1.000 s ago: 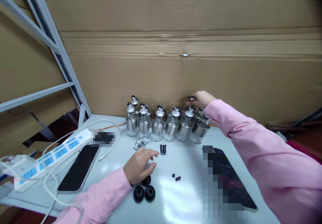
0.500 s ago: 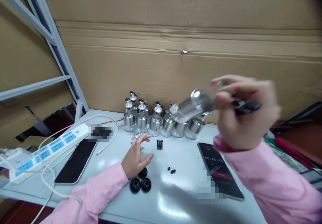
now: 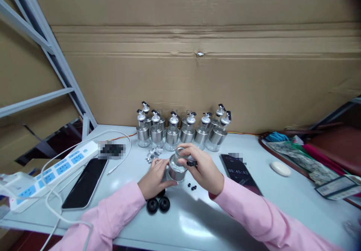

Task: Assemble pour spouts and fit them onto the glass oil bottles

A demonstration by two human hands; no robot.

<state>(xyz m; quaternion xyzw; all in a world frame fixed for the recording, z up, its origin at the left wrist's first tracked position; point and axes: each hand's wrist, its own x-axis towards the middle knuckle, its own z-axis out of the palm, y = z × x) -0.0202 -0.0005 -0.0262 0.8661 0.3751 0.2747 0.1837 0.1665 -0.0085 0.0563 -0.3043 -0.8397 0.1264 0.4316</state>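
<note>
A glass bottle with a brushed-metal sleeve [image 3: 177,172] stands over the middle of the table, its neck uncapped. My right hand [image 3: 203,166] grips it by the neck from the right, and a small black piece [image 3: 192,163] shows among those fingers. Against the bottle's left side rests my left hand [image 3: 155,179], curled round its lower part with the thumb in front. Black round stoppers [image 3: 158,204] lie just below my left wrist, one partly covered. Tiny black plugs [image 3: 193,187] sit beneath my right hand. Behind my left hand is a heap of silvery pieces [image 3: 153,153].
Several similar bottles with silver pourer tops [image 3: 172,132] stand in rows at the back. To the right are a phone showing a timer [image 3: 238,172], a white oval object [image 3: 280,168] and a brown bag [image 3: 335,142]. A power strip [image 3: 56,172] and a dark-screened phone [image 3: 84,185] lie left.
My right hand has brought the bottle down and left from the air to the table's middle. My left hand has closed in on it. The black strips are now hidden.
</note>
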